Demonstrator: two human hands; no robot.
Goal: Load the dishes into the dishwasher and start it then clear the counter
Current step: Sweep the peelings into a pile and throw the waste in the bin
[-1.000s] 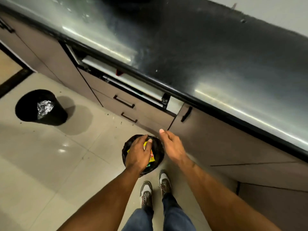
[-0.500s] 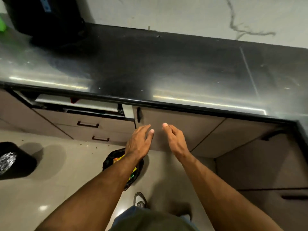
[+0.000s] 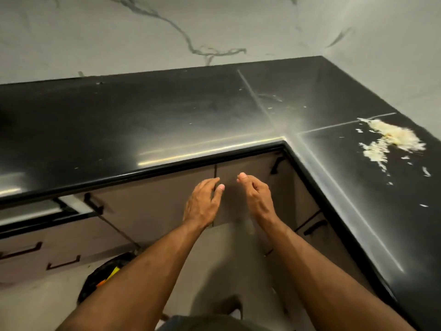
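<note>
Now left hand (image 3: 202,203) and right hand (image 3: 256,198) hover empty below counter (image 3: 167,120).

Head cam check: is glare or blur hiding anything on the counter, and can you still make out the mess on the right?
Head view: a bright streak of glare runs along the counter front edge and down the right wing; the food scraps read clearly, slightly smeared by motion. Wide-angle bend curves the counter edge. Both hands are sharp; the bin bag sits in shadow.
</note>
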